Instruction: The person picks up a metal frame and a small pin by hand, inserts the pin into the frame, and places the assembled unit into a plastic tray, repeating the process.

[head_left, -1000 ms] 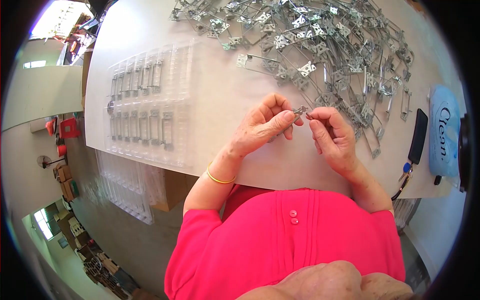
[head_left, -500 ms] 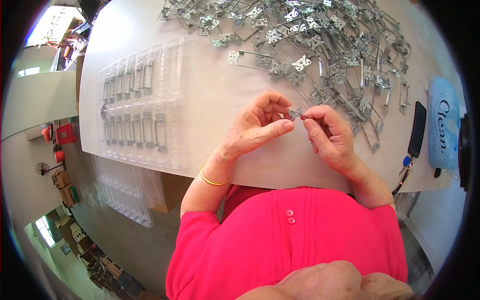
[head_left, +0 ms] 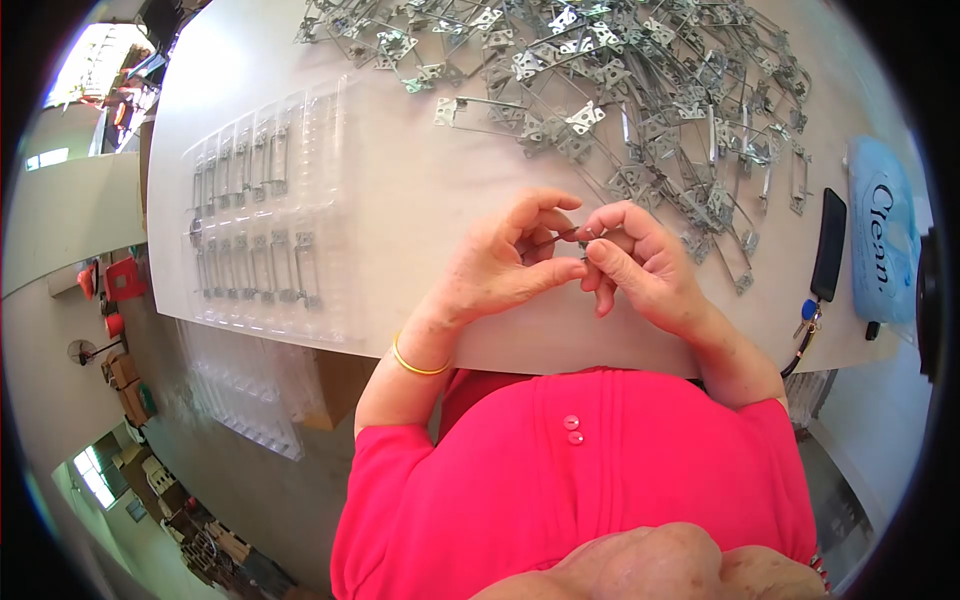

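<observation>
My left hand [head_left: 510, 255] is curled, with thumb and fingertips around a small metal bracket [head_left: 584, 246]. My right hand [head_left: 645, 262] pinches the same piece from the other side, and the fingertips of both hands nearly meet over it. Most of the bracket is hidden by the fingers; only a bit of metal and a thin dark rod show between them. Just beyond the hands lies a heap of similar metal wire brackets [head_left: 640, 90]. To the left, a clear plastic tray [head_left: 325, 215] holds two rows of these brackets.
On the right side of the white table [head_left: 400, 250] are a black phone-like object [head_left: 829, 245], keys on a strap [head_left: 808, 318] and a blue "Clean" packet [head_left: 880, 240]. More clear plastic trays [head_left: 235, 395] and a cardboard box [head_left: 335, 390] sit below the table's left front edge.
My right hand has moved slightly left, closer to my left hand, and its fingers now cover more of the bracket. The whole view has shifted a little.
</observation>
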`<control>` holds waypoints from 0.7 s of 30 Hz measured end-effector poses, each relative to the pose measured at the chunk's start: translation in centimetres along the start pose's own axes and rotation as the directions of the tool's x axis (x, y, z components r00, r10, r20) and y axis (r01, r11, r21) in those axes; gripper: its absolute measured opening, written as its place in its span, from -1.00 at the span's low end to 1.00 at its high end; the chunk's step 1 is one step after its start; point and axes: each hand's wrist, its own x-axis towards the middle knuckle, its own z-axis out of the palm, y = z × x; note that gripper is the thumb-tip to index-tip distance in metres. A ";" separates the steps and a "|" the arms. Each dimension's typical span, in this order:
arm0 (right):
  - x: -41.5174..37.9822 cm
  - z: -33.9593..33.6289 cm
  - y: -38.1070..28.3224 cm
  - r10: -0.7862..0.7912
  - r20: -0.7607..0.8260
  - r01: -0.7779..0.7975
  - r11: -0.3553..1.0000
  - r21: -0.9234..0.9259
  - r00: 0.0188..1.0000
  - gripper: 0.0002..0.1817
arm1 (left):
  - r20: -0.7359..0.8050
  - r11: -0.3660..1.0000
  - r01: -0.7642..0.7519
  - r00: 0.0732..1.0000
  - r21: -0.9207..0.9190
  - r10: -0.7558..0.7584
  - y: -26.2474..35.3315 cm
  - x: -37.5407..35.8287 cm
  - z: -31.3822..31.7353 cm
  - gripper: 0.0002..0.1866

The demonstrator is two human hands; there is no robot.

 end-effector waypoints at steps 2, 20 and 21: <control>-0.1 0.0 0.1 -0.043 -0.035 0.037 0.986 -0.163 0.998 -0.85 | -0.016 0.998 -0.031 0.999 0.058 0.032 -0.2 0.0 0.2 -0.41; -0.7 -0.8 -1.1 -0.434 -0.238 0.368 0.888 -0.276 0.869 -0.89 | 0.022 0.997 0.005 1.000 -0.071 -0.004 0.1 -0.2 0.3 -0.46; -0.5 -0.8 -1.3 -0.410 -0.269 0.377 0.911 -0.166 0.871 -0.89 | 0.015 0.900 0.140 0.989 -0.414 -0.147 0.1 -0.2 0.2 -0.50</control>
